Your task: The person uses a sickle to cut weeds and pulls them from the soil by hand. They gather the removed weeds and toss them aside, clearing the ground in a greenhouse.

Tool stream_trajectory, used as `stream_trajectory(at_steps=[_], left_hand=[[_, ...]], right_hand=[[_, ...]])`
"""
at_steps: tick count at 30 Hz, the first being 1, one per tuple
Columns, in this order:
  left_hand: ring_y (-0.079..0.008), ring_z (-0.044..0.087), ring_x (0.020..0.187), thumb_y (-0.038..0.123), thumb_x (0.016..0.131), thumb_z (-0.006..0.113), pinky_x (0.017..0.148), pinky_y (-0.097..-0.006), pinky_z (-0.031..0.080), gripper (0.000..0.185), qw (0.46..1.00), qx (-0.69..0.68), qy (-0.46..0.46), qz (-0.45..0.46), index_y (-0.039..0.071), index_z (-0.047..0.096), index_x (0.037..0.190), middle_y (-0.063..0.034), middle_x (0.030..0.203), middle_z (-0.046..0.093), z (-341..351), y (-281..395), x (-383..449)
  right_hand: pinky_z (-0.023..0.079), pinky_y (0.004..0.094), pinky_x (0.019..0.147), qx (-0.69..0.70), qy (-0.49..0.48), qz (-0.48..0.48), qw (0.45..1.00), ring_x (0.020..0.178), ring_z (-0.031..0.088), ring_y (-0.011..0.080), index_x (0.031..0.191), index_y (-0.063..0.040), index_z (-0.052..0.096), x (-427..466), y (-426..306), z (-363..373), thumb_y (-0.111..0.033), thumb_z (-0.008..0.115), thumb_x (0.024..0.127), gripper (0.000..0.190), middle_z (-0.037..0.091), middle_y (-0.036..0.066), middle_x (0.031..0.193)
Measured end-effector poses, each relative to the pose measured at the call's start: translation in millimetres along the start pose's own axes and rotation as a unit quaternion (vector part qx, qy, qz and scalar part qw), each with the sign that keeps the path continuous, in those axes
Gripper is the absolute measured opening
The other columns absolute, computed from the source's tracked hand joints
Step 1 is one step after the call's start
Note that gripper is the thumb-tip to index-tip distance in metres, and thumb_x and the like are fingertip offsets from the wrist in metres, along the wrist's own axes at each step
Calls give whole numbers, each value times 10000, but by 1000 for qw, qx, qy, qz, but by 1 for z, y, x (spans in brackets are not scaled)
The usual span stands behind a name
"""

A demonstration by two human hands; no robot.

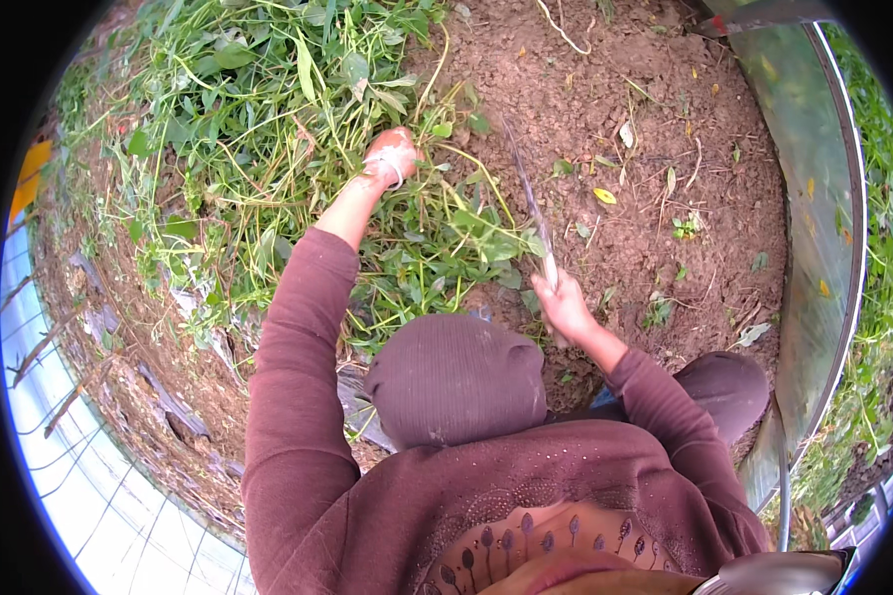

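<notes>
My left hand (393, 155), with a pale bangle at the wrist, reaches into a thick heap of leafy green vines and weeds (268, 141). Its fingers curl down out of sight among the stems, so what they grip is hidden. Closed around a light-coloured handle, my right hand (565, 306) holds a long, narrow blade tool (530, 190). The dark blade points away from me over bare brown soil (640, 201), just right of the heap. A leafy stem (491, 238) reaches across towards the blade near the handle.
A curved greenish sheet barrier (818, 186) stands along the right, with grass beyond it. At lower left are a pale wire-grid sheet (82, 491), dry sticks (48, 346) and torn plastic film (171, 401) on the soil. My bent knee (458, 379) is close below the heap.
</notes>
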State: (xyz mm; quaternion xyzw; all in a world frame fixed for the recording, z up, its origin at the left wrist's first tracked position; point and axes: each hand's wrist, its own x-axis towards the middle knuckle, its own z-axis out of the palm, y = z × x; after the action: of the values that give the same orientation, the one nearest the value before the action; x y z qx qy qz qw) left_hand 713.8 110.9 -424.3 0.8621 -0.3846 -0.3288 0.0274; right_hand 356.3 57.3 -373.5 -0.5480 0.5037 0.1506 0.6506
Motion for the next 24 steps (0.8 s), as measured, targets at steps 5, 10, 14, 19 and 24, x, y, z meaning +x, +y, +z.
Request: stream_trajectory(at_steps=[5, 10, 14, 19, 24], left_hand=[[-375, 621, 766, 193, 658, 681, 714, -412, 511, 276, 998, 4, -34, 49, -44, 623, 787, -242, 821, 631, -12, -68, -32], [-357, 621, 738, 163, 679, 645, 680, -409, 502, 273, 979, -176, 20, -99, 5, 625, 901, -224, 827, 635, -52, -118, -101], [-288, 655, 799, 177, 759, 614, 686, -355, 511, 413, 987, 98, 66, -108, 147, 613, 1171, -151, 913, 671, -96, -139, -129], [-313, 580, 973, 101, 727, 558, 806, -392, 495, 391, 953, 248, 158, 71, 150, 596, 1113, -126, 1052, 608, -66, -112, -136], [-357, 541, 1079, 37, 717, 491, 928, -399, 465, 502, 974, 113, 192, 40, 164, 545, 1201, -92, 1206, 544, -44, -143, -138]], right_hand=[[473, 309, 511, -108, 13, -22, 994, 561, 589, 158, 1025, 5, 545, -60, 35, -15, -292, 596, 893, 329, 584, 89, 672], [369, 247, 311, 63, 17, -25, 998, 365, 434, 77, 918, -35, 438, -32, -33, -16, -267, 556, 925, 261, 474, -12, 553], [346, 226, 300, 148, 56, -98, 982, 383, 414, 52, 880, -90, 406, 31, -92, -8, -250, 551, 928, 222, 455, -30, 592], [416, 294, 353, 0, 64, -134, 989, 409, 504, 126, 946, -14, 504, 77, -68, 46, -279, 587, 898, 282, 544, 47, 618], [411, 299, 363, 47, 30, -56, 997, 394, 483, 127, 936, -12, 488, 65, -45, 47, -293, 576, 905, 297, 506, 29, 570]])
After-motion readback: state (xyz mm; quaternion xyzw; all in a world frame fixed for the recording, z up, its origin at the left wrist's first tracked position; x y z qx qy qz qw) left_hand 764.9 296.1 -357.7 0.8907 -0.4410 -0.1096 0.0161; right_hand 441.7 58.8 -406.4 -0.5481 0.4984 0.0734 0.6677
